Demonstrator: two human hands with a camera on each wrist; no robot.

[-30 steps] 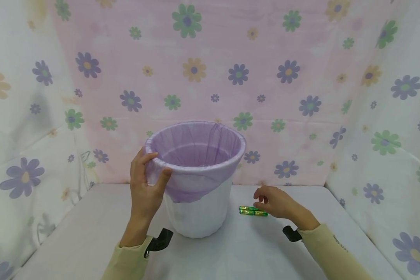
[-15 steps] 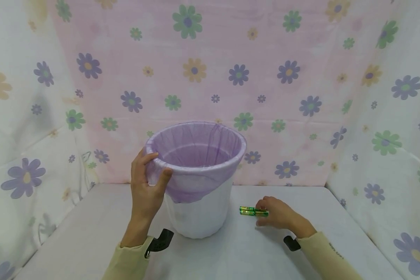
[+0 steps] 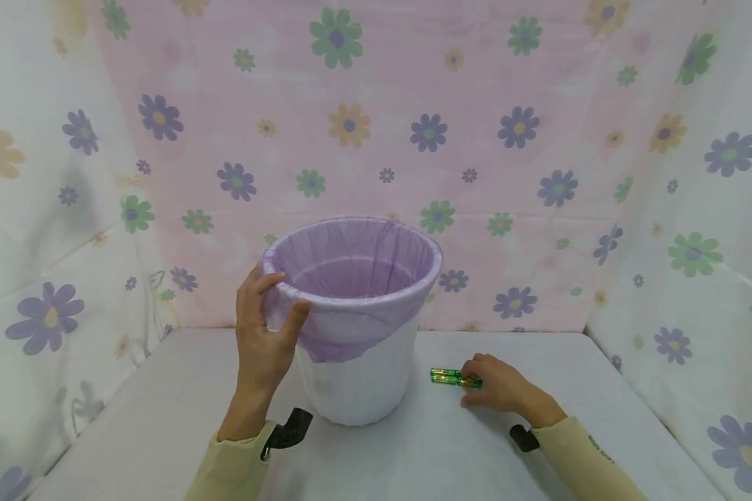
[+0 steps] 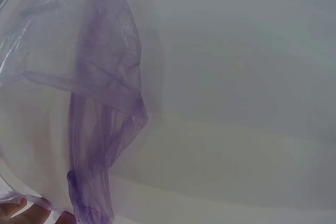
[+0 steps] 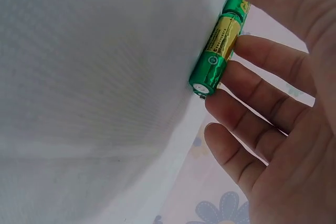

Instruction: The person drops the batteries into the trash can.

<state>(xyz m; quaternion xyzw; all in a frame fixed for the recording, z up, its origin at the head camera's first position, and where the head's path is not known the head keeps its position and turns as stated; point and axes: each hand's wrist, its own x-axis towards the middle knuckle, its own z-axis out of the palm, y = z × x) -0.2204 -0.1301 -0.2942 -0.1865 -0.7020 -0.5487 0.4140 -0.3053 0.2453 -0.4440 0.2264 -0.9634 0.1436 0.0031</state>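
A white bin with a purple liner folded over its rim stands on the white table. My left hand grips the rim on its left side, fingers inside and thumb outside. The left wrist view is filled by the bin wall and a hanging fold of liner. To the right of the bin lie two green and gold batteries side by side. My right hand is down on their right end; in the right wrist view thumb and fingers flank the batteries.
Flowered cloth hangs as a backdrop behind the table and along both sides. Black wrist mounts sit at both sleeves. Bare tabletop lies in front of the bin and to its left.
My right hand has come down from above the batteries onto the table and closed around their right end. The left hand and bin have not moved.
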